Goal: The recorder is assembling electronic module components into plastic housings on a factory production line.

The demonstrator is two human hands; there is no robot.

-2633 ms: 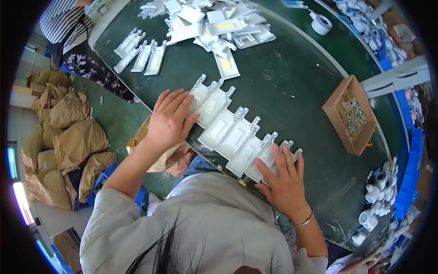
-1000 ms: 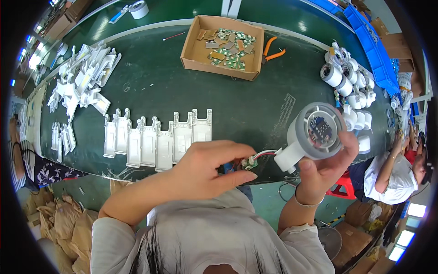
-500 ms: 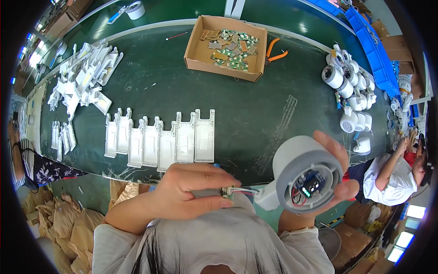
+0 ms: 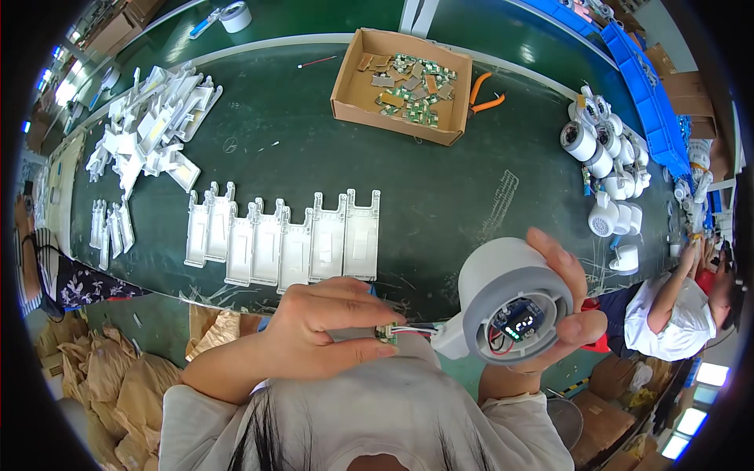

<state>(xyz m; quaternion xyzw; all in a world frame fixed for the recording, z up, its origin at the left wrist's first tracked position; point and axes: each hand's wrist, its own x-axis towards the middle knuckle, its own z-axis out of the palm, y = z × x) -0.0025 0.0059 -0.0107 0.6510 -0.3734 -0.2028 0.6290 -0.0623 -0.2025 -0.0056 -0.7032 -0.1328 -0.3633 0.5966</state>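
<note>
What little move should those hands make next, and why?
Perhaps ease the left fingers toward the white housing in the right fingers: the wires joining it to the pinched circuit board look nearly straight, so a tug might strain them.

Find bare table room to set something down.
The widest bare patch of the table lies between the cardboard box, the row of white trays and the round white housings; another, nearly bare, lies between box and heaped white parts. Crowded: the left and right ends, under those parts and housings.

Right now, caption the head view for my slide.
Left hand pinches a circuit board wired to the white housing in the right hand, trays lined up beyond.
</note>
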